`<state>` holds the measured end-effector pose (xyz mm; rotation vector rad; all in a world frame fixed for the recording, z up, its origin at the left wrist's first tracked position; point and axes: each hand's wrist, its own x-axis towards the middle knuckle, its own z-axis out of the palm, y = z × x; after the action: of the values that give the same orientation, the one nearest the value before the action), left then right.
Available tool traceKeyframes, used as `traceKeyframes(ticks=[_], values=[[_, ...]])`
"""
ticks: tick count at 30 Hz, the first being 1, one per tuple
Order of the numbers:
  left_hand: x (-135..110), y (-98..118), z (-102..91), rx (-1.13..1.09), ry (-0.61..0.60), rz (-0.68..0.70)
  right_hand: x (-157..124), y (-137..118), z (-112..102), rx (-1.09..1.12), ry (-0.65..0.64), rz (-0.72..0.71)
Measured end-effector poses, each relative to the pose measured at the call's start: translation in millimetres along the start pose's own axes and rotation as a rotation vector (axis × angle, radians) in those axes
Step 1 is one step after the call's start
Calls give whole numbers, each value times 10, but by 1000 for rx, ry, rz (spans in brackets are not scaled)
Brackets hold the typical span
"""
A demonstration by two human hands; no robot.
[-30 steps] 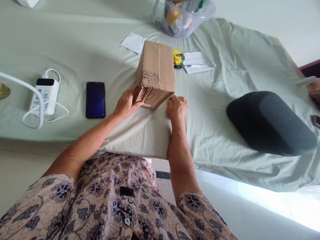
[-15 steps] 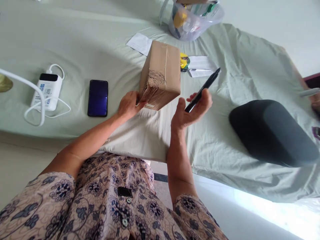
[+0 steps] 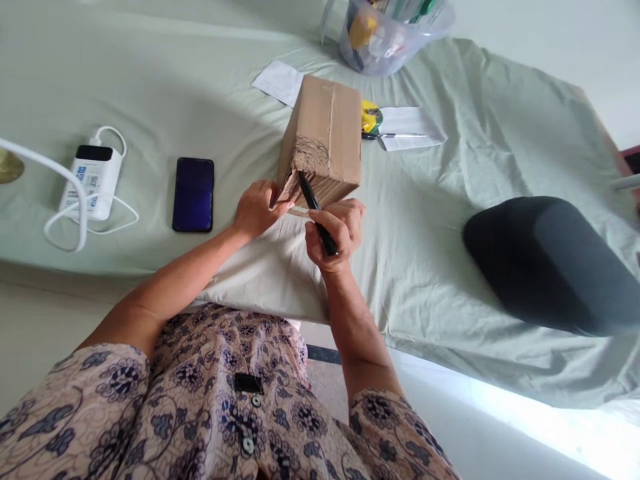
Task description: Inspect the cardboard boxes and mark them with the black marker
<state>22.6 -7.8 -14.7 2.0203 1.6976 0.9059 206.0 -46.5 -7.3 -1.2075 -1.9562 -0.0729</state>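
Note:
A brown cardboard box [image 3: 336, 123] stands on the cloth-covered table, with dark scribbled lines across its near top corner. My left hand [image 3: 257, 210] is closed on the lower left edge of its near side, thumb lying along the cardboard. In my right hand [image 3: 340, 230] is a black pen [image 3: 311, 193], gripped between curled fingers and thumb. The pen's far end meets the near side of the box, close to the scribbled corner; whether it touches I cannot tell. Part of the near side is hidden behind the pen and right hand.
Left of the box lie a smartphone [image 3: 193, 195] and a white power bank [image 3: 93, 181] with a looped cable. Behind stands a clear plastic tub [image 3: 375, 47] of mixed items. To the right are a white paper [image 3: 413, 127], a yellow-green item [image 3: 370, 117] and a dark rounded object [image 3: 545, 260].
My right hand has moved left and turned, bringing the pen from beside the box to its near side. My left hand stays on the box.

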Motion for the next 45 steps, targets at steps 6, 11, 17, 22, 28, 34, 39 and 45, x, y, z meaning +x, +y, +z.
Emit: traceKeyframes(ticks=[6, 11, 17, 22, 28, 34, 39, 45], values=[[9, 3, -29, 30, -55, 29, 31, -25, 28, 19, 73, -113], [8, 13, -34, 45, -72, 17, 97, -113, 61, 72, 178, -266], [-1, 1, -7, 70, -56, 42, 191, -234, -5, 203, 338, -321], [4, -23, 5, 49, -38, 57, 180, -258, -5, 92, 337, -288], [16, -46, -4, 35, -58, 57, 152, -198, 9, 21, 278, -325], [30, -59, -27, 16, -89, 36, 158, -51, -130, 32, 489, -73], [12, -92, -49, -36, -86, 78, 272, 38, -134, 267, 849, 83], [93, -191, -324, -142, 30, 55, 213, 356, -159, 81, 585, 364]])
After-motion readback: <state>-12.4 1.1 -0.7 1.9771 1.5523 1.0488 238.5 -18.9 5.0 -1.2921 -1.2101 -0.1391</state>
